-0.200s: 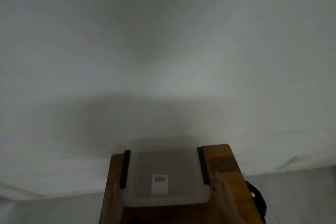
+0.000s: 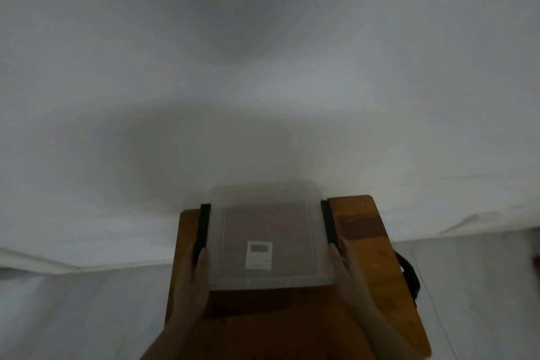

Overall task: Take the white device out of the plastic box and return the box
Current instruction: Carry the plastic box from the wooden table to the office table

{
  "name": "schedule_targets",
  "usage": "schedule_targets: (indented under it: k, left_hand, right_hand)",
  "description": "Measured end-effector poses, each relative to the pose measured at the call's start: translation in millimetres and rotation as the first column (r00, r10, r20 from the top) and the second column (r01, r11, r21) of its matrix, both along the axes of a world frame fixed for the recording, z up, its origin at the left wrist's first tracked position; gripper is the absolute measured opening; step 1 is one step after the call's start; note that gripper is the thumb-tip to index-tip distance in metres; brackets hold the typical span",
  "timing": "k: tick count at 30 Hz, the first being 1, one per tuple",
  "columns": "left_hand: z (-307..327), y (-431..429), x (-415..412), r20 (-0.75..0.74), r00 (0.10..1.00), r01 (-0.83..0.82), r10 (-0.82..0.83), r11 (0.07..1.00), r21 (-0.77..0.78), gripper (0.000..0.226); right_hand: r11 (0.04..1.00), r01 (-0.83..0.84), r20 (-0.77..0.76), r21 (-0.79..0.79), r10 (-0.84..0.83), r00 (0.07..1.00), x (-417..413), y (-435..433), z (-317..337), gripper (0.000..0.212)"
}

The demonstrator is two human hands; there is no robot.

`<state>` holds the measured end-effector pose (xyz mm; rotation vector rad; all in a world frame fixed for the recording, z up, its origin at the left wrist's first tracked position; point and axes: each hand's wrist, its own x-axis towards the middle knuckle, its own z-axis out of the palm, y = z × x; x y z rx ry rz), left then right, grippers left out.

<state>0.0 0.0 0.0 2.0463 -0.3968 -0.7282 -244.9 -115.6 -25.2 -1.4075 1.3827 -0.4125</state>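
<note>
A clear plastic box with a lid and two black side latches sits on a small wooden table against a white wall. Through the lid I see the white device, a small flat unit with a grey screen, lying near the box's front. My left hand grips the box's left side at the black latch. My right hand presses against the right side just below the other latch. Both forearms reach in from the bottom of the view.
The white wall fills most of the view directly behind the table. A black strap or bag hangs off the table's right edge. Pale floor lies on both sides of the table.
The view has tilted down, so more of the table and both forearms show. Both hands have closed in on the box's sides near the latches.
</note>
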Motion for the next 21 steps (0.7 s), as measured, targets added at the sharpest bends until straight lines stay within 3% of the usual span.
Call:
schedule_targets:
  k: [2, 6, 9, 12, 15, 21]
  left_hand:
    - [-8, -1, 1, -0.002, 1.000, 0.015, -0.015, 1.000, 0.015, 0.040]
    - [-9, 8, 0, 0.071, 0.997, 0.000, -0.003, 0.999, 0.040, 0.042]
    - [1, 14, -4, 0.093, 0.996, -0.008, 0.010, 1.000, -0.020, 0.038]
    - [7, 26, -10, 0.110, 0.991, -0.068, 0.073, 0.997, -0.047, 0.045]
    - [16, 44, -20, 0.139, 0.972, -0.179, 0.189, 0.981, -0.077, 0.046]
    - [46, 120, -68, 0.132, 0.805, -0.554, 0.578, 0.813, -0.180, 0.040]
  right_hand:
    - [0.999, 0.054, -0.042, -0.001, -0.054, 0.998, 11, -13, 6, 0.059]
    - [0.995, -0.046, 0.011, -0.085, 0.047, 0.999, 8, -5, 5, 0.059]
    - [0.992, -0.024, 0.035, -0.125, 0.028, 0.999, 8, -9, 11, 0.043]
    - [0.987, -0.026, 0.035, -0.161, 0.032, 0.999, 4, -2, 16, 0.057]
    - [0.990, -0.060, 0.079, -0.128, 0.070, 0.994, 8, 1, 22, 0.077]
    - [0.922, -0.371, 0.144, -0.116, 0.385, 0.912, 33, 16, 39, 0.059]
